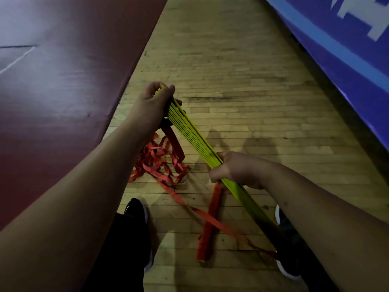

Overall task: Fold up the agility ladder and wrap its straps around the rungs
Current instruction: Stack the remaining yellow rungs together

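A stack of several flat yellow rungs [192, 131] runs diagonally from upper left to lower right above the floor. My left hand [153, 102] grips the far end of the stack, thumb over the rung tips. My right hand [231, 168] grips the stack near its middle. Red straps [160, 159] hang from the far end and lie in a loose tangle on the floor below my left arm. One strap [210, 220] trails from the tangle toward the lower right. A folded red strap bundle [210, 220] hangs down from the rungs by my right hand.
The floor is pale wood planks [242, 81]. A dark red mat [63, 91] borders it on the left, and a blue banner [347, 49] slants along the right. My two dark shoes [136, 209] stand at the bottom, one on each side of the straps.
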Available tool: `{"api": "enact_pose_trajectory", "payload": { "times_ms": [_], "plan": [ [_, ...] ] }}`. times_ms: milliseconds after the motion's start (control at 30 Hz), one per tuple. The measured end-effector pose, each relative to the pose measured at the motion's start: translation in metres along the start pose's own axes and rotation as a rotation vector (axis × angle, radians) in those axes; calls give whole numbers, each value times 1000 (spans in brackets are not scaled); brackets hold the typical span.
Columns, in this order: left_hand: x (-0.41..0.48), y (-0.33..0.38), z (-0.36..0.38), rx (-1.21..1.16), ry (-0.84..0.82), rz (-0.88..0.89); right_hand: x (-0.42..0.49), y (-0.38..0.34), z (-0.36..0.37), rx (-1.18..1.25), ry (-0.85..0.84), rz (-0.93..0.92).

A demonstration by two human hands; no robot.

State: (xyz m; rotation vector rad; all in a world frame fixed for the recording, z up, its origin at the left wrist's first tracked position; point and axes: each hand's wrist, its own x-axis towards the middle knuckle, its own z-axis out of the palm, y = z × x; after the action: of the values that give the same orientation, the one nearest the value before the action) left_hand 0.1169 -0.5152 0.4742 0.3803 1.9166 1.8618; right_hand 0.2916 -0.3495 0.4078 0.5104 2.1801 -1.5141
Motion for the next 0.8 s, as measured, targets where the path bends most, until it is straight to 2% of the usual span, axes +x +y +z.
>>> {"api": "enact_pose_trajectory", "payload": {
  "times_ms": [200,333,433,467,533,633,667,800],
  "plan": [
    [2,1,2,48,65,27,1,-1,1,-10,41,-5],
    [2,-1,1,347,234,11,3,-2,-2,33,117,11],
    [-5,0,6,446,349,-28,5,0,-2,37,153,1],
    [-7,2,8,504,309,-68,6,0,-1,40,160,-1],
    [-14,3,12,552,129,-202,6,0,-1,64,166,4],
    [-23,0,18,404,-177,-418,5,-3,0,134,138,21],
    [-22,-4,20,319,-226,-417,5,-3,1,154,120,22],
    [-11,-21,29,-27,-192,-318,5,-6,3,199,70,16]
  ]
}}
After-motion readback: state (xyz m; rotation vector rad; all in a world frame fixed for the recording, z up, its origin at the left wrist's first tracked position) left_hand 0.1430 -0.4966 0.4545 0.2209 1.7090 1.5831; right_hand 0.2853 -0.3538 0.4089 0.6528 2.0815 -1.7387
